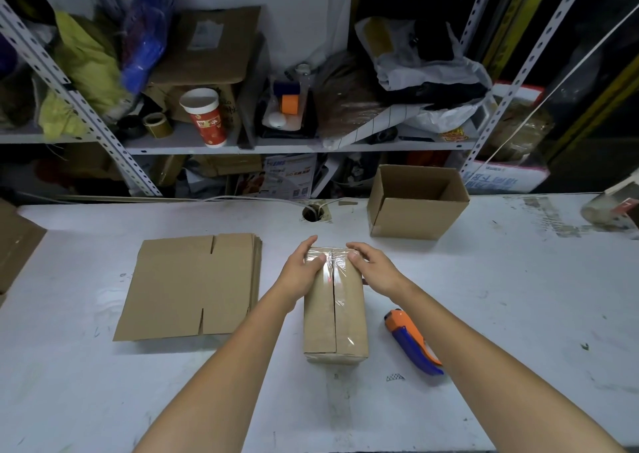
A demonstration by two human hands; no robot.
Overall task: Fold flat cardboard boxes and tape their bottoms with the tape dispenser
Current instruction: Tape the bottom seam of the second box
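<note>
A folded cardboard box (333, 317) stands bottom-up in the middle of the white table (501, 297), with clear tape along its centre seam. My left hand (301, 269) and my right hand (371, 266) press on the far end of the box, thumbs on the taped top and fingers over the far edge. The orange and blue tape dispenser (413, 342) lies on the table just right of the box, untouched. A stack of flat cardboard boxes (193, 286) lies to the left.
An assembled open box (416, 202) stands at the back right of the table. Another cardboard piece (15, 245) juts in at the left edge. A cable hole (313, 212) sits behind the box. Cluttered metal shelves (221, 144) rise beyond the table.
</note>
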